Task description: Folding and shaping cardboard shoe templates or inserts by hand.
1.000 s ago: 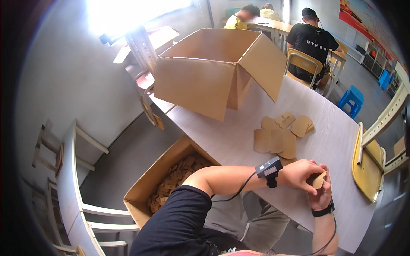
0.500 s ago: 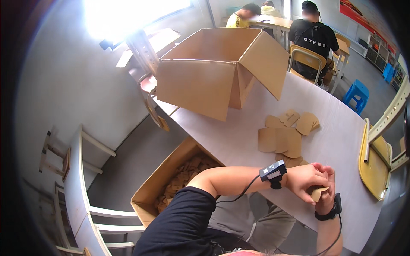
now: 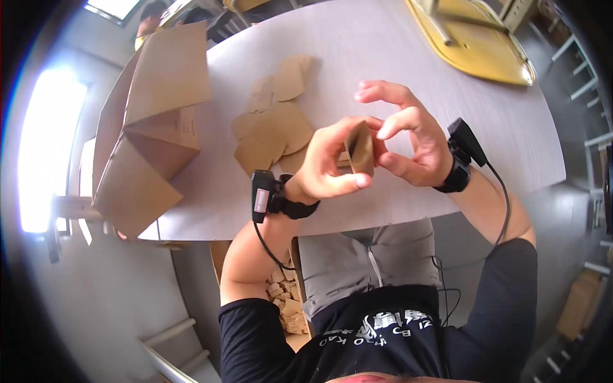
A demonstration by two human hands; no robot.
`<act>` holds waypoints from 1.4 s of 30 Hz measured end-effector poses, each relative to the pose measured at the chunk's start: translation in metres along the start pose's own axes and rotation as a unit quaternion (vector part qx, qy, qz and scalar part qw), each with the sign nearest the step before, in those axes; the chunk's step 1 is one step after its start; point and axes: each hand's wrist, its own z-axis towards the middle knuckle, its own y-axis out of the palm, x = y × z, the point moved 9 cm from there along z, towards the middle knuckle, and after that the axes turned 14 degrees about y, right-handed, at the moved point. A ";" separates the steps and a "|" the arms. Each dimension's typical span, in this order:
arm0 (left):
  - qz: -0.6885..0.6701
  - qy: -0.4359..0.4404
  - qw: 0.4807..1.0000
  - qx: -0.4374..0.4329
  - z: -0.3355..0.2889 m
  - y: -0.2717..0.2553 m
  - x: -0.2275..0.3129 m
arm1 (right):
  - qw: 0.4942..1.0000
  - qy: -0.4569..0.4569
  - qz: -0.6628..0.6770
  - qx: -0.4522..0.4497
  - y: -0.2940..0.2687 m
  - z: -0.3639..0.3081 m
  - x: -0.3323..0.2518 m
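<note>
My left hand (image 3: 320, 161) is curled round a brown cardboard cup sleeve (image 3: 363, 152), held above the table near its front edge. The sleeve is bowed into a pointed oval, and its hollow inside shows. Just to the right is my right hand (image 3: 414, 142), its fingers spread and curved with nothing between them. Its fingertips come close to the sleeve's right side; whether they touch it I cannot tell. To the left, several flat brown cardboard sleeves (image 3: 262, 137) lie overlapping in a loose pile, partly hidden by my left hand.
A large cardboard box (image 3: 167, 76) with its flaps out stands at the table's left. Below the front edge, beside my legs, another box holds many small cardboard pieces (image 3: 288, 300). An upturned yellow chair seat (image 3: 479, 48) rests at the far right of the pale table (image 3: 511, 134).
My view has swung to the right and down. My hands were close together over the sleeve; now the right has come away, and the left holds the sleeve with its opening showing.
</note>
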 end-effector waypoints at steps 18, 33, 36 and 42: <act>0.132 -0.061 0.989 0.029 -0.007 -0.001 -0.009 | 0.993 0.029 -0.113 0.001 0.004 -0.004 -0.005; -0.080 -0.173 0.982 0.003 -0.014 0.022 -0.006 | 0.996 0.018 -0.081 -0.018 0.003 -0.010 -0.003; -0.105 -0.166 0.980 -0.014 -0.016 0.027 -0.004 | 0.999 0.004 -0.043 -0.033 0.006 -0.011 -0.008; -0.088 -0.157 0.983 -0.040 -0.015 0.027 -0.003 | 0.995 -0.030 -0.054 -0.083 0.014 -0.012 -0.012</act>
